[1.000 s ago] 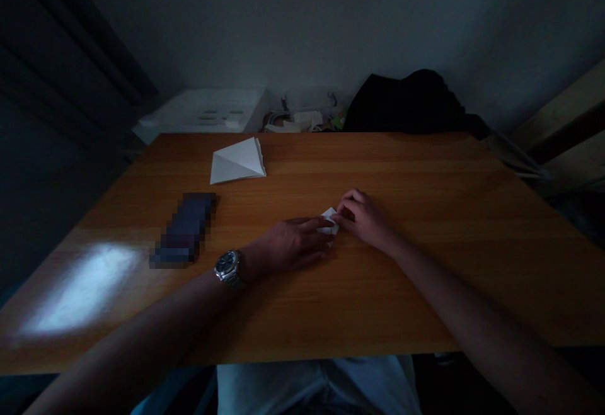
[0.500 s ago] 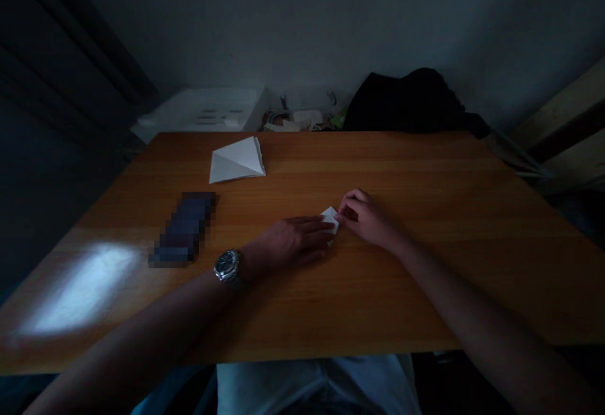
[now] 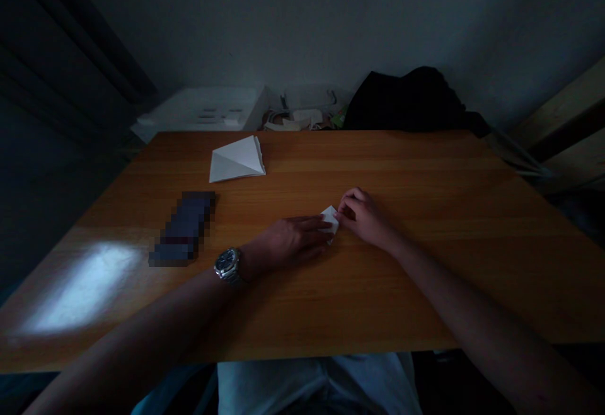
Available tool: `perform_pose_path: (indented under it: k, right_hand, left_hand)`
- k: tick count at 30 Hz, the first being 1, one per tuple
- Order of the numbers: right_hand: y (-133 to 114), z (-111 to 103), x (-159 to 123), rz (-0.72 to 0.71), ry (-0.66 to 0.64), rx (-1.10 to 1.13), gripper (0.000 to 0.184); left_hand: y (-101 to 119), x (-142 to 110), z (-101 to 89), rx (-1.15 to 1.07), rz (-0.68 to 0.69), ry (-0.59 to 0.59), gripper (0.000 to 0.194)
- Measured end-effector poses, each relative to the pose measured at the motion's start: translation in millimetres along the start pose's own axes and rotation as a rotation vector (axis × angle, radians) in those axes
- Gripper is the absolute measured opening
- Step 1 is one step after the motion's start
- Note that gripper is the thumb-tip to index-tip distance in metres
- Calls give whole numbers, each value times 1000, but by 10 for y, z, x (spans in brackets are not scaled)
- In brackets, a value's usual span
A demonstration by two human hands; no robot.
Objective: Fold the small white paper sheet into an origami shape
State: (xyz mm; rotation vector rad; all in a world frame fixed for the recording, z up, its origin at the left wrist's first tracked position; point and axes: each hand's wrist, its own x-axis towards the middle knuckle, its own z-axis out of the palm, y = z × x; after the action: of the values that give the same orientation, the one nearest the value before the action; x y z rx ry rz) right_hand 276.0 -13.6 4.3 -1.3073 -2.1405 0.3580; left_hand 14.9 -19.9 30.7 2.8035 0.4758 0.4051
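A small piece of folded white paper [image 3: 330,216] lies on the wooden table in front of me, partly covered by fingers. My left hand [image 3: 300,238], with a metal watch [image 3: 227,264] on its wrist, lies flat with its fingers stretched over the paper's left side, pressing it to the tabletop. From the right, my right hand [image 3: 358,213] has thumb and forefinger pinched at the paper's right corner. The exact fold under the fingers is too small to make out.
A larger folded white paper [image 3: 237,160] lies toward the back left. Nearer on the left is a pixelated dark flat object [image 3: 183,226]. Beyond the table [image 3: 425,182] are a white tray [image 3: 203,106], cables and a black cloth-like heap [image 3: 406,103]. Bright light falls at the left.
Almost nothing differs. Both hands keep their places on the small paper, and the view has shifted very slightly.
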Motion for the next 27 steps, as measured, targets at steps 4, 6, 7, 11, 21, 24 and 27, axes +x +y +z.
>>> perform_pose_path:
  k: [4, 6, 7, 11, 21, 24, 27]
  right_hand:
    - [-9, 4, 1, -4, 3, -2, 13]
    - [-10, 6, 1, -7, 9, -8, 13]
    - [-9, 7, 1, -9, 13, -11, 12]
    - [14, 20, 3, -18, 18, 7, 12]
    - [27, 43, -9, -25, 0, 1, 15]
    - [15, 43, -11, -29, 8, -9, 16]
    - [13, 51, -10, -32, 18, -9, 16]
  left_hand:
    - [-3, -1, 4, 12, -17, 2, 34]
    - [-9, 1, 2, 9, -18, 4, 34]
    - [-12, 2, 0, 6, -19, 2, 34]
    - [-23, 11, -8, -6, -29, -11, 34]
    - [-6, 13, -60, -38, 22, -17, 33]
    - [-19, -1, -48, -33, 33, -4, 35]
    - [-24, -6, -39, -23, 31, 0, 36]
